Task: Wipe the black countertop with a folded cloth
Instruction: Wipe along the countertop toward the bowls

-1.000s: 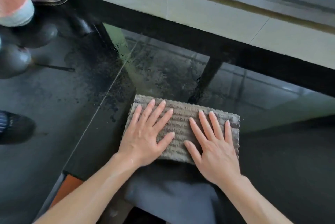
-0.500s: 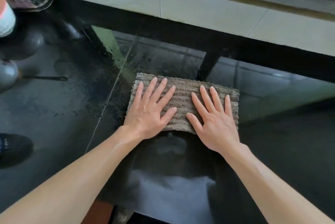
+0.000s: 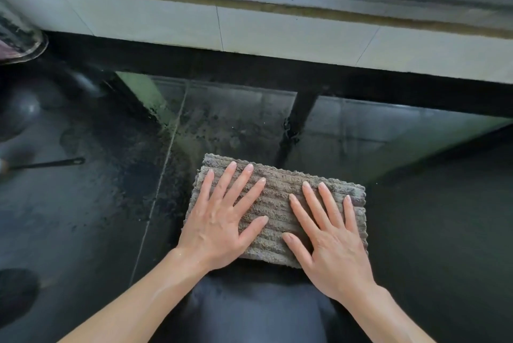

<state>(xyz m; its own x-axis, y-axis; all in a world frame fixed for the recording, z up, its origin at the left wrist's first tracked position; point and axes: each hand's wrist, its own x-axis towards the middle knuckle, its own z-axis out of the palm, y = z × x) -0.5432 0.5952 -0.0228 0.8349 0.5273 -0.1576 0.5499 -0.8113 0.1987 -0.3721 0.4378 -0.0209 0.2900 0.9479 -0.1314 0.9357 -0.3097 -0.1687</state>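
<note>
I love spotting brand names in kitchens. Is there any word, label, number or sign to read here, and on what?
None can be read.
The folded cloth shows only plain ribs, no tag.
The black countertop and wall tiles carry no writing.
The container at far left is blurred and cut off.

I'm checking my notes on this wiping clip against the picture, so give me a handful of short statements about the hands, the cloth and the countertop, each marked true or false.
1. Both hands lie flat on the cloth. True: the left hand and the right hand press palm down on the folded cloth.
2. The cloth is crumpled into a ball. False: it lies flat as a folded rectangle.
3. The cloth is ribbed and grey-brown. True.
4. The black countertop is spotless. False: specks and smears show to the left of the cloth.
5. The right hand grips a spray bottle. False: it holds nothing and rests open on the cloth.
</note>
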